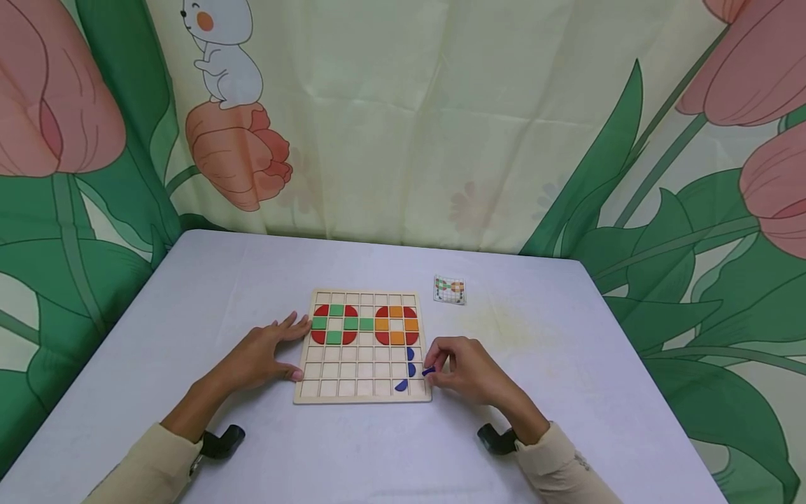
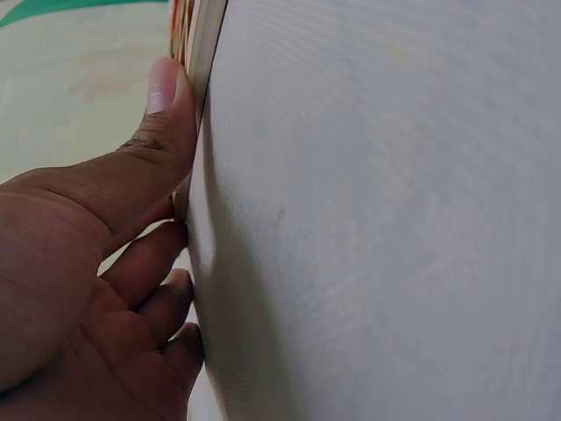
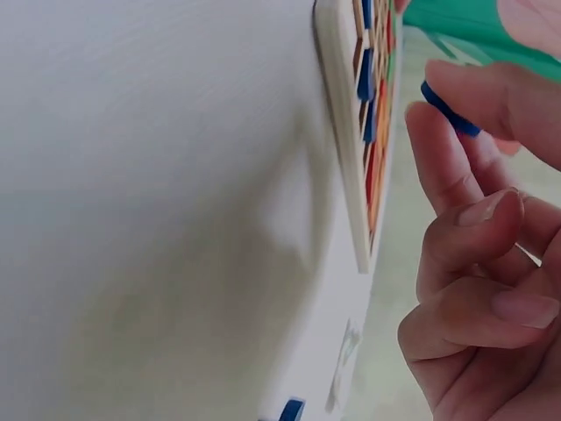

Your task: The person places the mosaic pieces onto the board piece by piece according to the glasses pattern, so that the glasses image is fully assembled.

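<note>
A square wooden grid board (image 1: 362,402) lies on the table, with red, green and orange pieces in its upper rows. Three blue half-round pieces (image 1: 411,369) sit at its lower right, the lowest one tilted. My left hand (image 1: 261,357) rests at the board's left edge, thumb and fingers spread; the thumb (image 2: 171,114) touches the edge in the left wrist view. Just off the board's right edge, my right hand (image 1: 469,371) pinches another blue piece (image 3: 449,110) between thumb and fingertips, apart from the grid.
A small printed pattern card (image 1: 450,289) lies beyond the board's upper right corner. In the right wrist view, a blue object (image 3: 293,410) shows at the bottom edge, partly cut off. A white cloth covers the table (image 1: 365,455), and a flowered curtain (image 1: 403,126) hangs behind it.
</note>
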Motion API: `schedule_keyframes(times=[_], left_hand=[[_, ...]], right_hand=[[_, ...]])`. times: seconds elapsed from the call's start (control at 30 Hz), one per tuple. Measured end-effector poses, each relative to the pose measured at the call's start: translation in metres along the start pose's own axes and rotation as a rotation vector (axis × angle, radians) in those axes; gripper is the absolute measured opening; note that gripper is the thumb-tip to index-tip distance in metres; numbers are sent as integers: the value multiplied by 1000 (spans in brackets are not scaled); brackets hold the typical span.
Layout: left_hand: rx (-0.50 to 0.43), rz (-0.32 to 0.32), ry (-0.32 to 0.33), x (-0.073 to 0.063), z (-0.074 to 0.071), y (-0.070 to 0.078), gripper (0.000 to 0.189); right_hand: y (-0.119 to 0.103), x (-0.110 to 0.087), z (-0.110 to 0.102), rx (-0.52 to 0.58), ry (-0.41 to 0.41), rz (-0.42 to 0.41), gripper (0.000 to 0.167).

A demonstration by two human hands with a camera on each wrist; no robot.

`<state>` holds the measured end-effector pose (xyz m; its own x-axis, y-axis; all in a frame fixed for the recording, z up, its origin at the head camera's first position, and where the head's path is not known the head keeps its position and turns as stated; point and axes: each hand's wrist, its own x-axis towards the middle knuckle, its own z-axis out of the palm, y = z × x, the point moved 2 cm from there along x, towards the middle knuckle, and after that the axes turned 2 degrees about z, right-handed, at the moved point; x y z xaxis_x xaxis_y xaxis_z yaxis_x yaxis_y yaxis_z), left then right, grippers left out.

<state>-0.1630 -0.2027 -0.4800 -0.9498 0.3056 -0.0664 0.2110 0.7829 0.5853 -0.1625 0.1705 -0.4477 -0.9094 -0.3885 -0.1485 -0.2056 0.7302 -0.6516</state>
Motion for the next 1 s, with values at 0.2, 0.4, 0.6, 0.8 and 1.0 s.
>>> schedule_keyframes(times=[0.2,0.4,0.6,0.8,1.0], left_hand=[[4,-5,-2,0,0,1,105],[-3,-1,-7,0,-1,2,105],[2,2,-7,0,-1,1,106],[3,1,-5,0,-1,1,106],[7,3,-2,0,0,0,105]], right_hand=[[-10,4,4,-4,-27,-58,13],[-19,9,11,34,-31,-45,14],[-29,12,14,74,-15,-66,13],[-37,15,16,60,33,-62,18],[-43,17,20,75,48,-75,16]])
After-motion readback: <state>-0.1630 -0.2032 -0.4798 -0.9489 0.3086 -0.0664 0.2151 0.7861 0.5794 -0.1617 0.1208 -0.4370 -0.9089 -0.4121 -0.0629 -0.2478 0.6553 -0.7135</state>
